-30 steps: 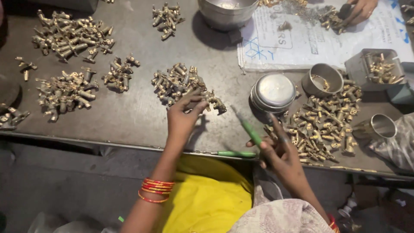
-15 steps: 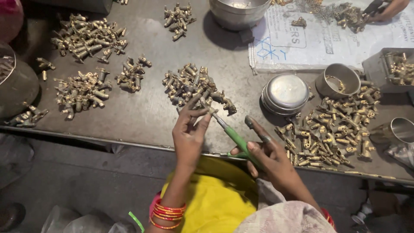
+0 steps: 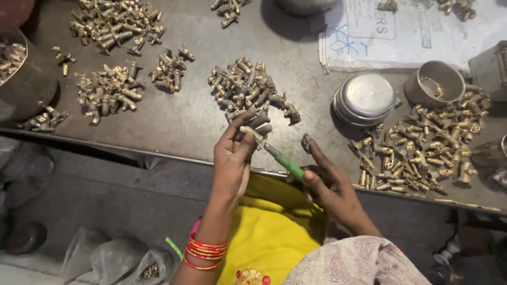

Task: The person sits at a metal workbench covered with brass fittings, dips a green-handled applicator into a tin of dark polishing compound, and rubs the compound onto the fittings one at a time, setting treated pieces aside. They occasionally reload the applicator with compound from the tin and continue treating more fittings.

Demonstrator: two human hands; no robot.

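Now the left hand (image 3: 232, 158) pinches one small brass part (image 3: 252, 133) tight, just at the table's (image 3: 174, 121) near edge. The right hand (image 3: 330, 184), at 3 o'clock, grips a green tool (image 3: 285, 162). Keep the tip steady on the part.

Small brass fitting (image 3: 252, 133) pinched aloft; green-handled tool (image 3: 282, 160) touching it.
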